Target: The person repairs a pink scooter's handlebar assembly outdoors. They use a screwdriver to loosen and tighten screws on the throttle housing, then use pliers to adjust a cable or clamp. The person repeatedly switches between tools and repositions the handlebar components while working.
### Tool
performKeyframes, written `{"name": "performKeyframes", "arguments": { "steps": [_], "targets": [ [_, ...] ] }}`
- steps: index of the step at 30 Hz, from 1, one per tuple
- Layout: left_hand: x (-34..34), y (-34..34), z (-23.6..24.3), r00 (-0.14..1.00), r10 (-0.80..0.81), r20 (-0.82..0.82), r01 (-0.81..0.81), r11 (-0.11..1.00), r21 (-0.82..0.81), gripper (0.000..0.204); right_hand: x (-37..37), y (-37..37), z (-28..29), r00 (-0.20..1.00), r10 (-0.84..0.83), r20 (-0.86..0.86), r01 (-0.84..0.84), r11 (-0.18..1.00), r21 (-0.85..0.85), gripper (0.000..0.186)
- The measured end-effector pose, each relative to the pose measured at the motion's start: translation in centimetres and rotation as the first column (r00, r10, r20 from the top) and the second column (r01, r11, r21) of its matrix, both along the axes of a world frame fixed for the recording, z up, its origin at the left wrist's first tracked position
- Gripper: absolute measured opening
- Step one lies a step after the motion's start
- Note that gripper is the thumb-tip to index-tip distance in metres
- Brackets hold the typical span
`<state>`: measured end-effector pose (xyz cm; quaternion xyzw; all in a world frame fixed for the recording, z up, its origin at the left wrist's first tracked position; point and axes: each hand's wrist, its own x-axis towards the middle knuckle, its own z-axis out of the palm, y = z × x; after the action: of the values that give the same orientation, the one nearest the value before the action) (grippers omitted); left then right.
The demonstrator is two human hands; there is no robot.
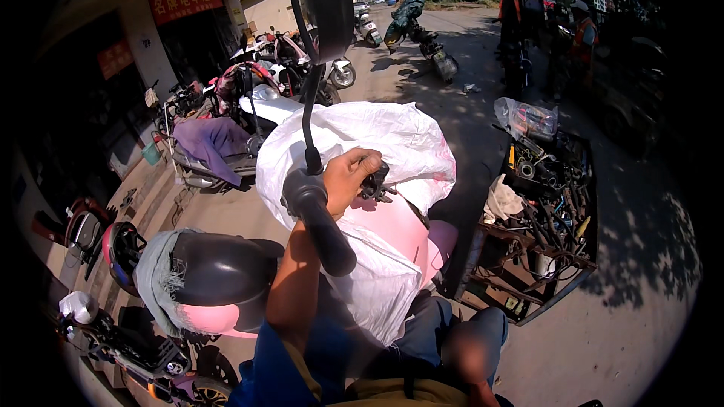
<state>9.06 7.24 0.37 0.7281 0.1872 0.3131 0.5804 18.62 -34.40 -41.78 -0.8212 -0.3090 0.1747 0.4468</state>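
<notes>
- Left hand [348,173]: fingers curling shut around a dark fitting [375,179] beside the black handlebar grip [320,222].
- Right hand [469,358]: blurred low in view, apparently resting near the knee; its grip is not discernible.
- White sack [392,143]: draping over the pink scooter [400,230].
- Tool cart [543,218]: standing to the right.

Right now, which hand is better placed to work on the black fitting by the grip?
Probably the left hand: its fingers curl on the black fitting above the handlebar grip. The right hand sits low, blurred, far from it.
</notes>
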Motion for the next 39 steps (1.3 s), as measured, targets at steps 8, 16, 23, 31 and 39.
{"name": "performKeyframes", "arguments": {
  "steps": [8,16,23,31,39],
  "targets": [
    [-1.6,-1.4,-0.4,0.995,-0.009,0.1,0.018,0.995,-0.096,0.052,0.4,0.4,-3.8,0.954,0.041,-0.297,0.042,0.963,0.267,0.03],
    [-4.1,-4.6,-2.4,0.938,0.051,0.342,0.003,0.988,-0.157,0.047,0.7,0.7,-5.3,0.974,0.023,-0.226,0.041,0.961,0.272,0.03],
    [-6.0,-6.3,-4.8,0.787,0.147,0.599,0.05,0.953,-0.299,0.031,0.9,-0.1,-5.0,0.988,-0.004,-0.155,0.044,0.965,0.259,0.029],
    [-10.4,-7.6,-9.0,0.572,0.185,0.799,0.067,0.96,-0.271,0.046,0.5,-0.5,-4.8,0.996,0.005,-0.088,0.019,0.963,0.27,0.029],
    [-13.2,-7.2,-11.4,0.636,0.28,0.719,-0.033,0.941,-0.337,0.024,0.8,-1.0,-4.6,1.0,-0.005,0.016,0.0,0.967,0.254,0.029]
  ]
}}
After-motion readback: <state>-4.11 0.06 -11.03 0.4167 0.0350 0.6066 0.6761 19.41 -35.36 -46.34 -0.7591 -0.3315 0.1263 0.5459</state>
